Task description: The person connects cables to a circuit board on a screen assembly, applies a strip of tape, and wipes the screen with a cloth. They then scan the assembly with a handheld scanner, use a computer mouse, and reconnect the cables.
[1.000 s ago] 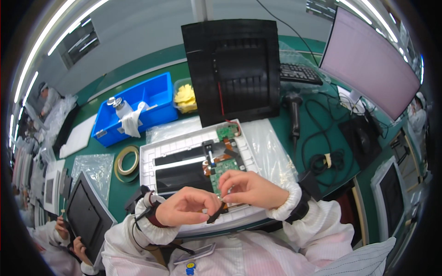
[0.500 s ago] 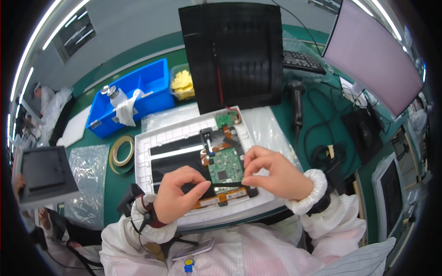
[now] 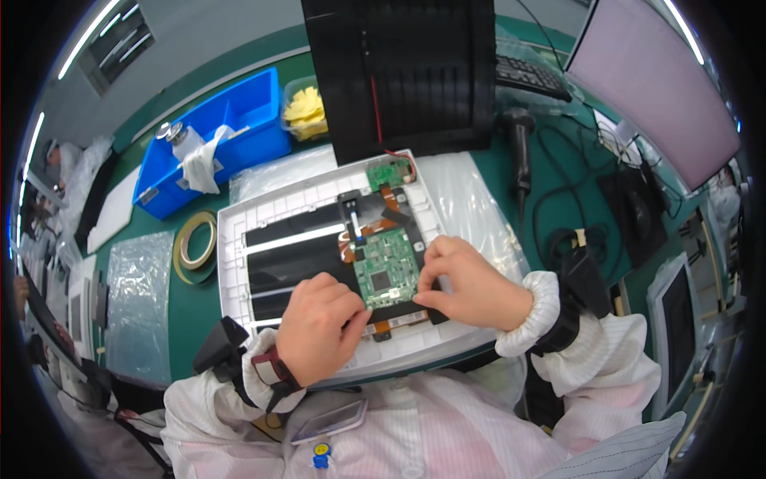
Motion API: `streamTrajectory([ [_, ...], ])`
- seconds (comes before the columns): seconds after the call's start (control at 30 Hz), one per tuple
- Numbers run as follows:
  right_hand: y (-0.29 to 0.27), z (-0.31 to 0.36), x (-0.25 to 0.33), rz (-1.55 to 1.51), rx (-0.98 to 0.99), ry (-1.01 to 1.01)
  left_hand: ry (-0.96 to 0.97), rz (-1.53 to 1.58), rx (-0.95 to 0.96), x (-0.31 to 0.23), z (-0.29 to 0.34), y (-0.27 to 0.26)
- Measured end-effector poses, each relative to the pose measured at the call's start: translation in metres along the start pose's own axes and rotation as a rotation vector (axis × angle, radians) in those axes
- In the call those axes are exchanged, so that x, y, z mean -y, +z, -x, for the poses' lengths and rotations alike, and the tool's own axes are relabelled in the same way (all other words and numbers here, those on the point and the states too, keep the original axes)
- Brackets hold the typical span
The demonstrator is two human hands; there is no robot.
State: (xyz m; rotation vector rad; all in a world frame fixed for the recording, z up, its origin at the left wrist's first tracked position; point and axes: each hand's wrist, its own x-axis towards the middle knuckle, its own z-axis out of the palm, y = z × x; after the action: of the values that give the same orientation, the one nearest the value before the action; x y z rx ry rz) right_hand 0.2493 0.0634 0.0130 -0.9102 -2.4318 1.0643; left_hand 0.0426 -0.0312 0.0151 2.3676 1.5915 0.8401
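Observation:
A white device housing (image 3: 230, 270) lies open before me, with a green circuit board (image 3: 396, 257) and orange flat cables inside. Across the board's near edge runs a narrow black strip (image 3: 399, 309), which looks like tape. My left hand (image 3: 321, 326) pinches its left end between thumb and fingers, low over the housing. At the other end, my right hand (image 3: 472, 289) has thumb and forefinger closed on it, close to the board's right corner. The strip appears to touch the board's edge and the cables there. A smaller green board (image 3: 389, 174) sits at the far corner.
A black panel (image 3: 399, 80) stands behind the housing, joined by a red wire. Left are a blue bin (image 3: 263, 136) with a bottle, tape rolls (image 3: 182, 262) and clear bags. Right are a scanner (image 3: 520, 152), cables, a mouse (image 3: 636, 214) and a monitor (image 3: 650, 88).
Both hands have lowered the black strip from a taut hold above onto the board's near edge. My view has shifted slightly. At far left, a person's dark-screened panel has turned edge-on.

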Motion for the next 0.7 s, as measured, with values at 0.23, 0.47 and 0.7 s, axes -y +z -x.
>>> streamTrajectory([
  [0.23, 0.001, -0.002, -0.003, 0.095, -0.024, -0.024, -0.006, 0.017, 0.031, 0.003, -0.001, 0.007],
  [0.47, 0.003, -0.001, -0.003, 0.161, -0.022, -0.030, -0.008, 0.011, 0.042, 0.003, -0.001, 0.011],
  [0.7, 0.005, 0.001, -0.004, 0.159, -0.041, -0.037, 0.000, 0.004, 0.055, 0.003, 0.000, 0.011],
])
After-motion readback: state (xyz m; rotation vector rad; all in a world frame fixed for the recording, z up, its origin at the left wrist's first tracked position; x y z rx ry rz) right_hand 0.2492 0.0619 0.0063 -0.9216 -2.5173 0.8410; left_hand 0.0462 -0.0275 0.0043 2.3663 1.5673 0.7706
